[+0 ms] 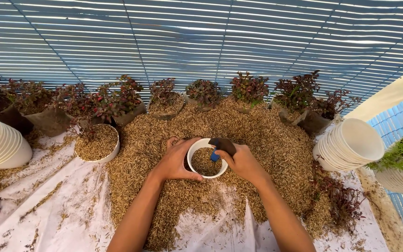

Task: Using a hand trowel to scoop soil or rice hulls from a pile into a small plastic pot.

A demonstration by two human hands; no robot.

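Note:
A white round pot (197,147), partly filled with brown husk, sits on a big heap of husk (257,135) in the middle. My left hand (177,159) grips the pot's left rim. My right hand (241,161) holds a small scoop with a blue handle and a dark blade (221,147), resting over the pot's right rim. Both forearms reach in from the bottom.
A filled white pot with a red-leaved plant (100,142) stands to the left. Stacks of empty white pots lie at far left (1,144) and right (348,144). A row of red-leaved plants in dark bags (201,93) lines the back. White sheet (57,210) underneath.

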